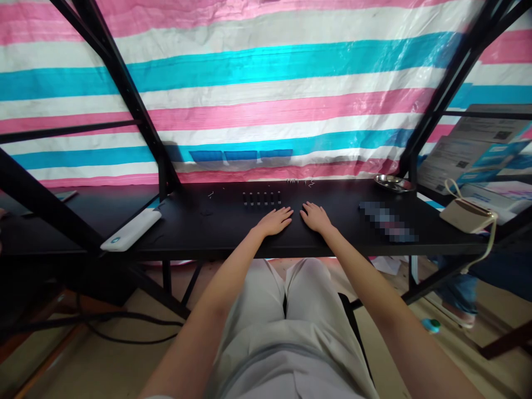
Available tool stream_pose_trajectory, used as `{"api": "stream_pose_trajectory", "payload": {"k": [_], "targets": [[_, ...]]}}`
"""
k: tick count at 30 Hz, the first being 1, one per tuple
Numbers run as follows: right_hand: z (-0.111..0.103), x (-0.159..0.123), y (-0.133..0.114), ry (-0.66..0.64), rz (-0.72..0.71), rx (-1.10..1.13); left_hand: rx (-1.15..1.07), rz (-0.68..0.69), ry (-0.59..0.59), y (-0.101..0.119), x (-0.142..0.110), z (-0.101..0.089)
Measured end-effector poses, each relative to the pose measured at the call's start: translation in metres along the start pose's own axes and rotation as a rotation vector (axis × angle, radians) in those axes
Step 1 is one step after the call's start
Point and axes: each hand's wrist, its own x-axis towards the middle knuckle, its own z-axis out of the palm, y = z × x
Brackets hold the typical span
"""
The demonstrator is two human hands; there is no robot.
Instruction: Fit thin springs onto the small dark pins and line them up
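"Head camera: where do your hands rest?"

"Your left hand (276,221) and right hand (316,217) lie palm down near the front edge of a black tabletop (199,235), a gap between them. Fingers are stretched out, clamped on nothing visible; whether anything lies under the palms, you cannot tell."

"And the small pieces?"

"Six dark cylinders with silvery ends (258,199) line up at eleven o'clock from your left hand, near its fingertips but apart from them. Upright or lying flat is too small to tell."

"What serves you best at this pause?"

"Likely stillness: rest both palms lightly, wrists low, so no knock disturbs the row. Pieces this slim probably roll or tip easily, so any contact calls for thumb and forefinger, from above, one at a time. Your left hand is closer; your right would have to cross at ten o'clock."

"Anything to steer clear of?"

"A shiny metal dish (394,184), at two o'clock from your right hand, and a white oblong case (132,230), at nine from your left, both sit well apart."
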Motion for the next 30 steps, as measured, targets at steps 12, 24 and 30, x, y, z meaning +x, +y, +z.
{"api": "stream_pose_trajectory", "payload": {"k": [12, 24, 30], "targets": [[0.0016, 0.0013, 0.0008, 0.007, -0.006, 0.004, -0.019, 0.003, 0.014, -0.0009, -0.0001, 0.0006], [0.0031, 0.0018, 0.0013, 0.016, -0.011, 0.007, -0.019, 0.006, 0.01, -0.0007, 0.0, 0.0004], [-0.0038, -0.0035, -0.0043, 0.112, -0.044, -0.022, -0.136, 0.012, 0.193, -0.0007, -0.0027, 0.0011]]}}
